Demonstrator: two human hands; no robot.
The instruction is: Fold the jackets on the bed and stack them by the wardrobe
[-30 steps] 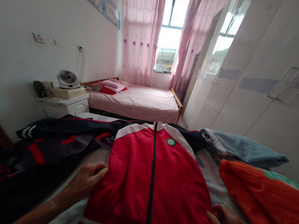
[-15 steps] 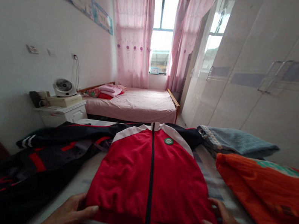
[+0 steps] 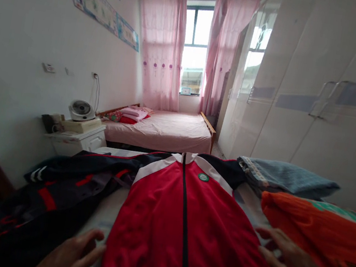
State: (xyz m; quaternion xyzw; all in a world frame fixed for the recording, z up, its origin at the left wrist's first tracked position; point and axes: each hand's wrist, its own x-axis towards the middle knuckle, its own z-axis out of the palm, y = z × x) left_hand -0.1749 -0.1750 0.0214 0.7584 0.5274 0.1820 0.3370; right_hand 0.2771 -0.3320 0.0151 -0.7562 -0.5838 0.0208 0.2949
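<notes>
Face-up, the jacket point(image 3: 163, 222) lies between left fingers point(image 3: 92, 237) and right fingers point(image 3: 274, 261).

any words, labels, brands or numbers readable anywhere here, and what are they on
None can be read.
Round green badge on the red jacket: too small to read.
Long banner on the wall: too blurred to read.
Green-and-white print on the orange cloth: no letters can be made out.
</notes>
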